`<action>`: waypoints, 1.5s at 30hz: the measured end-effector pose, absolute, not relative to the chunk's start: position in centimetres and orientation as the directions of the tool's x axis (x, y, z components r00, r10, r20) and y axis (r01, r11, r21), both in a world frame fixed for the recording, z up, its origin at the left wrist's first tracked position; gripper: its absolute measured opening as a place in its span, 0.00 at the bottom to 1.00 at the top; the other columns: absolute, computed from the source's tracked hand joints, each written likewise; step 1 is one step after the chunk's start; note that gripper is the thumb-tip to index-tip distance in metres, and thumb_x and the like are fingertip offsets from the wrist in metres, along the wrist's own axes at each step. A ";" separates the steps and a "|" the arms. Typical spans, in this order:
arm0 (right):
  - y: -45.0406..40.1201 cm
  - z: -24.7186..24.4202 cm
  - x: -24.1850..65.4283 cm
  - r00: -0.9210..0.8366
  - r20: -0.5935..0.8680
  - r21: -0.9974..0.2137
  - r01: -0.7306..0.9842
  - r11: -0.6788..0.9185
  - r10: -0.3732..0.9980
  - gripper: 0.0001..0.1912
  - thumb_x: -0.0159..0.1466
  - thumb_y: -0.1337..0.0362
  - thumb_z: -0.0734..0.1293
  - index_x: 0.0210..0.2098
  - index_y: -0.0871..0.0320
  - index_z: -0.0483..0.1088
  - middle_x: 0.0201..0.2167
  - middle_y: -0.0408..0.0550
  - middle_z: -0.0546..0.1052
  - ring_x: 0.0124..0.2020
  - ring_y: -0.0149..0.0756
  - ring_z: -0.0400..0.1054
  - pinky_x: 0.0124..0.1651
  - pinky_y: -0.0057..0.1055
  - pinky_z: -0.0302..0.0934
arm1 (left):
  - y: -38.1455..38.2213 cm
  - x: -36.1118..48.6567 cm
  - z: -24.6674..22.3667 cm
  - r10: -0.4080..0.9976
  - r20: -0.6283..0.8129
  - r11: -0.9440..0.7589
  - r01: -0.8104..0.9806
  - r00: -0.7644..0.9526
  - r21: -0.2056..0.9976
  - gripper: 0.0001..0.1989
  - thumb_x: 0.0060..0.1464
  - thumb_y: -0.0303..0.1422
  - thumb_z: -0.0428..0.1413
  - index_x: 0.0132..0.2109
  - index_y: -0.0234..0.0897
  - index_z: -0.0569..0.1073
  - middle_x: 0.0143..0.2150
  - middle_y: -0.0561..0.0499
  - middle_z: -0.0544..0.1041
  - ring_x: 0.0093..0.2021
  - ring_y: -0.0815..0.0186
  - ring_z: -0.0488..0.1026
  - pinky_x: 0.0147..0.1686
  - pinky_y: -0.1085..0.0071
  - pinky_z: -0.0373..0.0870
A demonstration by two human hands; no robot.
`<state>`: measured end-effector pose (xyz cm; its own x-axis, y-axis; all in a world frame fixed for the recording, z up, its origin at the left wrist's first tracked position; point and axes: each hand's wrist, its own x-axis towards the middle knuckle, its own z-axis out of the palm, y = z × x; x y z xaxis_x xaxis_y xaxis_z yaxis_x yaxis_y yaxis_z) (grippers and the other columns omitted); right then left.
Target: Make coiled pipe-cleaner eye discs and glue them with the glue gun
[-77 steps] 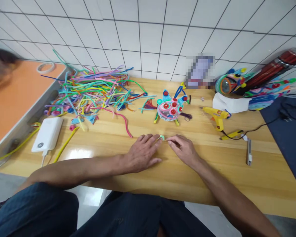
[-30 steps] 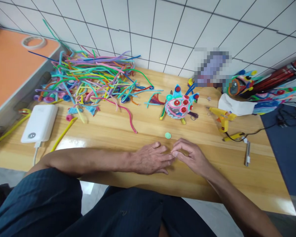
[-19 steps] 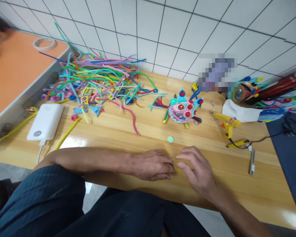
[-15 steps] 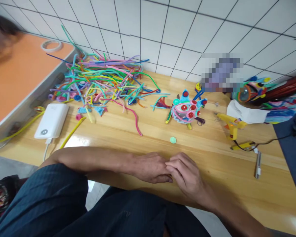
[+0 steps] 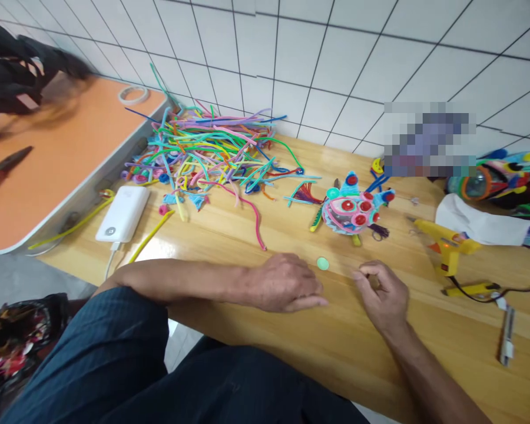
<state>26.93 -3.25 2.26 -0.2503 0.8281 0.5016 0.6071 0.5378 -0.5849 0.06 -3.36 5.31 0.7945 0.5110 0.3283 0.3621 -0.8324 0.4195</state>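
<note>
My left hand (image 5: 289, 284) rests palm down near the table's front edge. Its fingers are curled under and closed, the thumb lies along them, and anything inside is hidden. To its right, my right hand (image 5: 385, 294) is held with thumb and index finger pinched together; whatever may be between them is too small to make out. A pale green disc (image 5: 322, 263) lies on the table between the two hands. Behind it stands a colourful craft figure (image 5: 348, 206) with red buttons, pipe-cleaner trim and blue pointed parts. Neither hand touches the disc or the figure.
A heap of pipe cleaners (image 5: 216, 147) lies by the tiled wall. A white power bank (image 5: 122, 213) with a cable is at left. On the right are a yellow glue gun (image 5: 448, 244), a yellow cutter (image 5: 470, 289) and a grey cutter (image 5: 507, 335). Scissors (image 5: 6, 168) lie on the orange table (image 5: 70, 153).
My right hand has come away from the back of my left hand and moved right, still pinched. The view has swung left, bringing the scissors into sight.
</note>
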 end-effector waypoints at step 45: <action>-4.8 2.8 25.0 -0.172 0.399 -0.799 0.417 0.434 0.901 0.05 0.69 0.63 0.69 0.37 0.53 0.77 0.28 0.42 0.78 0.29 0.32 0.72 0.35 0.30 0.66 | -1.9 3.4 3.3 0.836 -0.036 -0.083 0.192 0.547 0.978 0.11 0.62 0.39 0.59 0.40 0.34 0.75 0.26 0.58 0.66 0.26 0.72 0.59 0.29 0.74 0.56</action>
